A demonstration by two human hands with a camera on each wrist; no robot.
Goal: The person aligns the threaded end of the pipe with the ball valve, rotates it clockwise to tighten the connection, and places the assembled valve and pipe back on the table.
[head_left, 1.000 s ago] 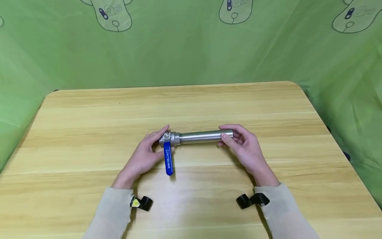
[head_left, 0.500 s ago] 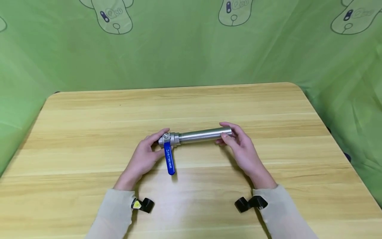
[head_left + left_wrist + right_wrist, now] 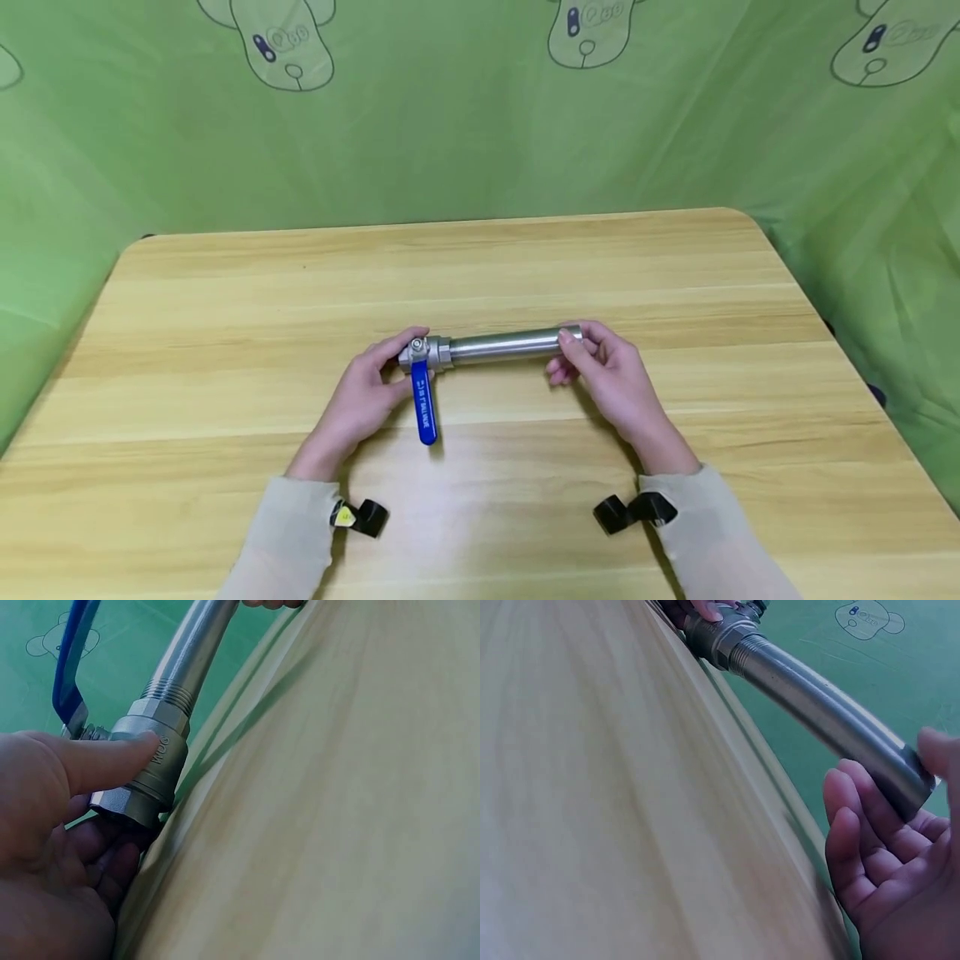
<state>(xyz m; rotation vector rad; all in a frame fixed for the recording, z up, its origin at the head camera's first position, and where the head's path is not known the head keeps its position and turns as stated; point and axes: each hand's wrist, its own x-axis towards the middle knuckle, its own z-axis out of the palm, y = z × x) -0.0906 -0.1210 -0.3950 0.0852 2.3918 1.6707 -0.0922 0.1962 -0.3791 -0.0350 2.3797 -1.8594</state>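
Observation:
A silver ball valve (image 3: pixel 439 353) with a blue lever handle (image 3: pixel 424 404) is joined to a shiny steel pipe (image 3: pixel 510 343), whose threads (image 3: pixel 168 693) show at the joint. My left hand (image 3: pixel 363 392) grips the valve body, thumb on the near side and fingers around the far side. At the pipe's free right end, my right hand (image 3: pixel 611 375) pinches it between thumb and fingers. In the right wrist view the pipe (image 3: pixel 832 712) rests over the curled fingers (image 3: pixel 870 825). The lever points towards me, across the pipe.
A wooden table (image 3: pixel 480 500) lies beneath both hands, and the assembly is held slightly above it. Green cloth (image 3: pixel 450 142) with printed bear outlines hangs behind and at the sides. Black wrist cameras (image 3: pixel 370 518) are strapped over both sleeves.
The pipe's right end rose slightly, then came down again. My right fingers have shifted around that end, turning over its far side. The left hand keeps its grip on the valve.

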